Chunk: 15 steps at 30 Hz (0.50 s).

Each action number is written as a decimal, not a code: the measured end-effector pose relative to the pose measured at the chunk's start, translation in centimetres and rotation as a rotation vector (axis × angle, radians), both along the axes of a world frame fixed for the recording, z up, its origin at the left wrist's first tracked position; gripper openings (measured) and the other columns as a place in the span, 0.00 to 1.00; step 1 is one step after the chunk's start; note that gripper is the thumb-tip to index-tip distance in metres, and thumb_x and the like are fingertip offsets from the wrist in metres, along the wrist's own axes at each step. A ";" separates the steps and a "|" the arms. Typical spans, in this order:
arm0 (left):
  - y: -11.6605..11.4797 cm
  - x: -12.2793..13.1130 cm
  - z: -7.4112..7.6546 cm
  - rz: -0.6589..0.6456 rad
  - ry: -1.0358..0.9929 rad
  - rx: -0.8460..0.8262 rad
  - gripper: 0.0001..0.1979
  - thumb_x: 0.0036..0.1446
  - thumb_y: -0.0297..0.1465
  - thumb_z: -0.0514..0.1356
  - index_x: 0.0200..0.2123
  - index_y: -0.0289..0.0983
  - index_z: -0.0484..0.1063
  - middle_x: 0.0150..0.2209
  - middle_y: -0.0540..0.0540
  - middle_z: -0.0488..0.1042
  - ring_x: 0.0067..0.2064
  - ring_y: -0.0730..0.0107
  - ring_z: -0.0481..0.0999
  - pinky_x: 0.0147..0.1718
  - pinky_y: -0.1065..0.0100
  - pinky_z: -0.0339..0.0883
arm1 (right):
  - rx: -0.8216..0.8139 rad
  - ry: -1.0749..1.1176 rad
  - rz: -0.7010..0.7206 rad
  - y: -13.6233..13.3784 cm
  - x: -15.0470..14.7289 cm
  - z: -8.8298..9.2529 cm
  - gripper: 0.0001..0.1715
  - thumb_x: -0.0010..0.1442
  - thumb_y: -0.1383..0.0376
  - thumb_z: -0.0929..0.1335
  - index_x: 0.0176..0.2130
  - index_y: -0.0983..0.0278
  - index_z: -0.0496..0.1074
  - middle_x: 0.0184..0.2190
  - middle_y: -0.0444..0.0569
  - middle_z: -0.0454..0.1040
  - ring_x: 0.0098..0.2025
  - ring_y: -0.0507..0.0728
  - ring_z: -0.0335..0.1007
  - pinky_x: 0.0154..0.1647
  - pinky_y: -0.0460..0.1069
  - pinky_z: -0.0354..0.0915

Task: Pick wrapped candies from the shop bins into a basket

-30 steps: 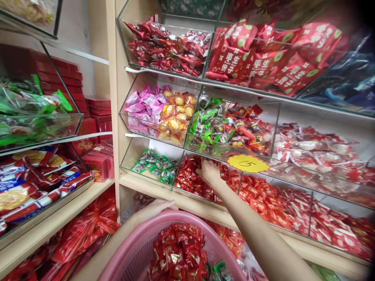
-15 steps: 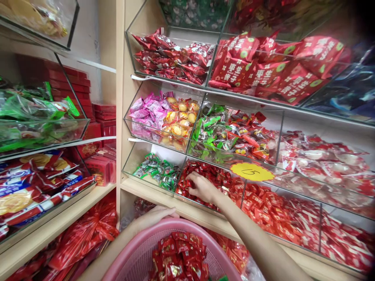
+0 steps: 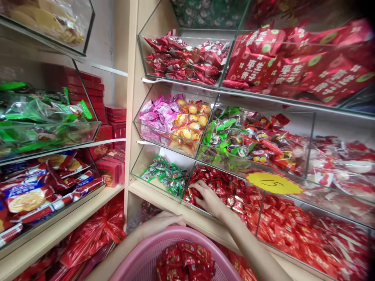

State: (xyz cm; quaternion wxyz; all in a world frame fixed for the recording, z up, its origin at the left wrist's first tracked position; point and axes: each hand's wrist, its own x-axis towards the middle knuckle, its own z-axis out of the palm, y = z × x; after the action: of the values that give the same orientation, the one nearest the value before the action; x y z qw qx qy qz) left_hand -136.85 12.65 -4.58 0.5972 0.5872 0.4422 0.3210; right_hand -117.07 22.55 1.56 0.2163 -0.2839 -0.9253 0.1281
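My left hand (image 3: 168,220) lies over the far rim of a pink plastic basket (image 3: 140,249), its fingers on the edge. Inside the basket is a pile of red-wrapped candies (image 3: 187,261). My right hand (image 3: 209,199) reaches into a clear bin of dark red wrapped candies (image 3: 231,187) on the low shelf. Its fingers are half curled with a gap to the thumb, and the fingertips touch the candies at the bin's left side. No candy shows clearly held in it.
Green-wrapped candies (image 3: 166,175) fill the bin to the left, brighter red packets (image 3: 287,222) the one to the right. Clear dividers and a wooden shelf edge (image 3: 158,199) border the bins. A yellow price tag (image 3: 274,183) hangs above. Biscuit packs (image 3: 32,195) sit on the left shelf.
The view has shifted, so the shelves appear farther right and slightly lower. My right hand stays in the dark red candy bin, and my left hand stays on the basket rim.
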 end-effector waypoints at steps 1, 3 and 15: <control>0.0 0.0 0.1 -0.002 0.009 0.010 0.27 0.55 0.48 0.52 0.40 0.31 0.77 0.39 0.42 0.77 0.40 0.63 0.74 0.42 0.68 0.62 | -0.002 0.002 -0.007 0.0 0.0 0.0 0.26 0.51 0.76 0.63 0.49 0.60 0.65 0.42 0.49 0.63 0.43 0.54 0.63 0.46 0.49 0.61; 0.1 0.0 0.1 0.005 0.023 0.022 0.26 0.56 0.48 0.52 0.40 0.31 0.77 0.39 0.42 0.77 0.41 0.63 0.73 0.43 0.68 0.62 | -0.005 0.000 -0.015 0.1 0.1 -0.2 0.26 0.50 0.77 0.63 0.48 0.60 0.66 0.41 0.49 0.63 0.42 0.54 0.63 0.45 0.49 0.61; 0.2 0.3 -0.4 0.005 -0.007 -0.007 0.28 0.55 0.49 0.51 0.40 0.31 0.77 0.38 0.41 0.77 0.40 0.59 0.75 0.42 0.65 0.64 | 0.070 -0.105 -0.053 -0.3 0.0 0.1 0.22 0.57 0.72 0.62 0.51 0.60 0.64 0.44 0.51 0.61 0.43 0.55 0.65 0.46 0.50 0.63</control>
State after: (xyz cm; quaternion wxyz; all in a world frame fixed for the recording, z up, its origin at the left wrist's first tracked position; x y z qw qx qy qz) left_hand -136.58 12.86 -4.96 0.6001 0.5827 0.4427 0.3231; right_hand -117.03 22.24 1.62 0.1807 -0.3068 -0.9315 0.0747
